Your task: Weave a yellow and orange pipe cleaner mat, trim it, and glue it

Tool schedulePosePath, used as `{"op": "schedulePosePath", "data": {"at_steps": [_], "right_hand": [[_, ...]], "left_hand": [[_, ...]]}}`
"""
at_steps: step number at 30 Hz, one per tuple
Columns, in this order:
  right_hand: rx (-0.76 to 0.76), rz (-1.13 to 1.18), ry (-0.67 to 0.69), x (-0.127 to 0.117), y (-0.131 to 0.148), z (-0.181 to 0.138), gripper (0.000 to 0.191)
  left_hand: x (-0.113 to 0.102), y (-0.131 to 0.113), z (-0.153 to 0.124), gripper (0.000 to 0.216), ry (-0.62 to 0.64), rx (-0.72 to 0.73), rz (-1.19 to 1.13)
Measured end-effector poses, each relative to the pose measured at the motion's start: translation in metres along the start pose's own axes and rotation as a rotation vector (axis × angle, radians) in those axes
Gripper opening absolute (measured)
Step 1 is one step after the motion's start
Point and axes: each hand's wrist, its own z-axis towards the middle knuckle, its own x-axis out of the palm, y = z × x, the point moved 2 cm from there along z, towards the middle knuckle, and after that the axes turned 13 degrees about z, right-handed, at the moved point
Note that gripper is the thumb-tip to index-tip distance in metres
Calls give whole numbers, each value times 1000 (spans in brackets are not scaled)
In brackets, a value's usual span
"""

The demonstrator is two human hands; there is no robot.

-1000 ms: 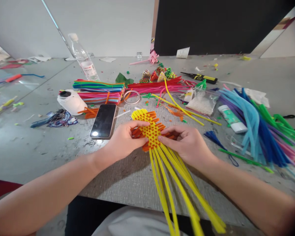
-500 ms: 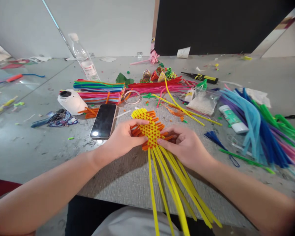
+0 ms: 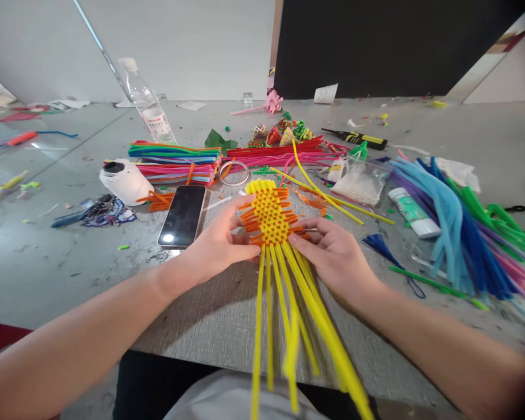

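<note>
"Where is the woven yellow-and-orange piece [image 3: 271, 216] held?"

"Over the near part of the grey tabletop [image 3: 210, 326], between two bare hands; its right edge is pinched by the thumb and fingers of the right hand [image 3: 339, 254], its left edge is held by the left hand [image 3: 221, 242], thumb and forefinger spread apart"

"And the long yellow stems [image 3: 326, 326]?"

"They are fanned from its lower end, past the table's near edge; a phone [image 3: 182, 217] is seen just beside the left hand"
</note>
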Motion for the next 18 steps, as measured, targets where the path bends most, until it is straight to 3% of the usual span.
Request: {"op": "schedulePosePath", "data": {"at_steps": [6,18], "right_hand": [[50,121,35,8,-5,-6,47],[18,38,-22,1,-7,-1,46]], "left_hand": [[6,9,-1,98,-5,-2,-27],[5,-3,1,71,-43,-99,12]]}}
